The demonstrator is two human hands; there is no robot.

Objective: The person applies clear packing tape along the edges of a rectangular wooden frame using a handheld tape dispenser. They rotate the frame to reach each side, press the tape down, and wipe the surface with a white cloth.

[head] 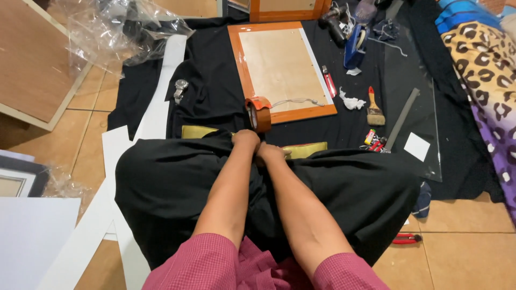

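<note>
Two forearms meet as left hand and right hand clench black cloth (one tape roll, one wooden frame beyond).

Person seen from above, head view. Both forearms are bare from the elbow down to the left hand and the right hand. The upper arms carry short sleeves of a pinkish-red fabric woven in a fine check; the same cloth shows between the arms at the lower edge. No rings or wristbands are visible on the hands.
</note>
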